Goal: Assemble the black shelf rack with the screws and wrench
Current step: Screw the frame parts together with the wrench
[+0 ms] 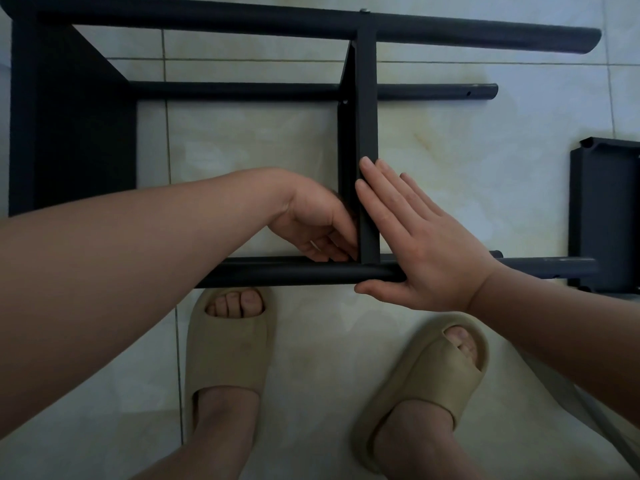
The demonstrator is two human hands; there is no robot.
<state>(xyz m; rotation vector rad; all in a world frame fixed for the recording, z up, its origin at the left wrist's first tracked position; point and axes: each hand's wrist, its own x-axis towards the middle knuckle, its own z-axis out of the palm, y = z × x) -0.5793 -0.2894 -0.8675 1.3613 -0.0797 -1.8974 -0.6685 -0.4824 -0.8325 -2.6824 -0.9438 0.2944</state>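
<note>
Black shelf rack point(194, 26) lies on its side on the floor point(450, 140); the left hand point(315, 220) curls its fingers into the corner where the middle shelf point(366, 116) meets the near pole point(294, 273) (whether they pinch anything, I cannot tell). The right hand point(422, 244) presses flat, fingers straight, against that shelf, with a loose panel point(606, 216) farther right.

Shelf panel point(606, 216) on floor point(450, 150), right of rack point(367, 133)

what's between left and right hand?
Head view: the rack's black crosspiece runs between them. The right hand lies flat against its right side; the left hand curls at its left, by the front tube.
</note>
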